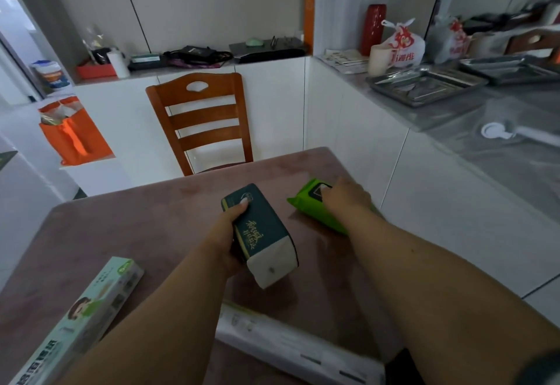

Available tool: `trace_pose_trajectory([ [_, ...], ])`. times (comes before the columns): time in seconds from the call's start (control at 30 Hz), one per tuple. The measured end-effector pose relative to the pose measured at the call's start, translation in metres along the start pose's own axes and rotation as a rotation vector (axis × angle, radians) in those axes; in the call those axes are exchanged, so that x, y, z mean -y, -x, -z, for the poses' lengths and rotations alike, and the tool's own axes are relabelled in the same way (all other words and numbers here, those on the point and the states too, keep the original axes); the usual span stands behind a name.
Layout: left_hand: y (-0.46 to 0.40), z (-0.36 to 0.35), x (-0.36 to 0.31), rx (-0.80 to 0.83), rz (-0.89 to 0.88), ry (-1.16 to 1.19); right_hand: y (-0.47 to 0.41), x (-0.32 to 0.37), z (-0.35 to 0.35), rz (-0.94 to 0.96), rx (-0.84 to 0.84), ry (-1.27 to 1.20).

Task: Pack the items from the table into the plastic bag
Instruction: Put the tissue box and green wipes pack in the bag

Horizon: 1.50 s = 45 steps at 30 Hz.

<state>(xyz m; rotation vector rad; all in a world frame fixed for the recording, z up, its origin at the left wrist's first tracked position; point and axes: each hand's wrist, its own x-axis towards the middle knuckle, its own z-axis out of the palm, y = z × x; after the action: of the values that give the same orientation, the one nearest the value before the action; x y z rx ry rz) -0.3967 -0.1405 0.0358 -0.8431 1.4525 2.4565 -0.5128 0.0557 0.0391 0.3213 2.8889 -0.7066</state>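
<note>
Wooden chair [201, 121] behind pinkish table [136, 227], white cabinets [272, 103], grey countertop [500, 130], dim light

Both forearms bare, reaching forward from the near edge of view. Left hand [233, 233] closed in a grip, thumb [241, 207] laid flat on top and pointing far, remaining fingers wrapped underneath, mostly hidden. Right hand [345, 198] extended farther and to the right, palm down, fingers curled downward, tips out of sight. Arms well apart, not crossing.
</note>
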Motion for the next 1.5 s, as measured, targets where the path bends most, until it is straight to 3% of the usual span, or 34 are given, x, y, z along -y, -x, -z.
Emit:
trace_pose_trajectory([
  [0.1, -0.010, 0.005, 0.003, -0.025, -0.004, 0.029, -0.014, -0.004, -0.003, -0.170, 0.094, 0.041],
  [0.23, -0.012, 0.012, 0.007, -0.004, 0.000, 0.042, -0.010, -0.003, -0.018, -0.088, 0.300, -0.130],
  [0.37, -0.001, 0.021, 0.007, -0.028, 0.009, 0.033, 0.003, -0.004, -0.025, -0.117, 0.291, -0.363],
  [0.5, 0.017, 0.026, -0.002, -0.050, -0.024, 0.047, 0.023, 0.001, -0.038, -0.230, 0.390, -0.743],
  [0.63, 0.043, 0.030, -0.017, -0.075, -0.053, 0.055, 0.055, 0.005, -0.034, -0.255, 0.341, -0.997],
  [0.8, 0.088, 0.034, -0.043, -0.120, -0.110, 0.072, 0.090, 0.019, 0.028, -0.100, 0.556, -1.358],
  [0.93, 0.129, 0.017, -0.061, -0.076, -0.179, 0.093, 0.137, 0.043, 0.067, 0.100, 0.774, -1.293],
  [1.1, 0.196, -0.001, -0.069, -0.108, -0.165, -0.001, 0.212, 0.053, 0.096, 0.207, 1.038, -1.344],
  [1.33, 0.299, 0.022, -0.069, -0.112, -0.222, -0.126, 0.303, 0.065, 0.124, 0.387, 1.169, -1.342],
  [1.5, 0.354, 0.048, -0.065, -0.235, -0.375, -0.223, 0.368, 0.066, 0.121, 0.513, 1.224, -1.438],
])
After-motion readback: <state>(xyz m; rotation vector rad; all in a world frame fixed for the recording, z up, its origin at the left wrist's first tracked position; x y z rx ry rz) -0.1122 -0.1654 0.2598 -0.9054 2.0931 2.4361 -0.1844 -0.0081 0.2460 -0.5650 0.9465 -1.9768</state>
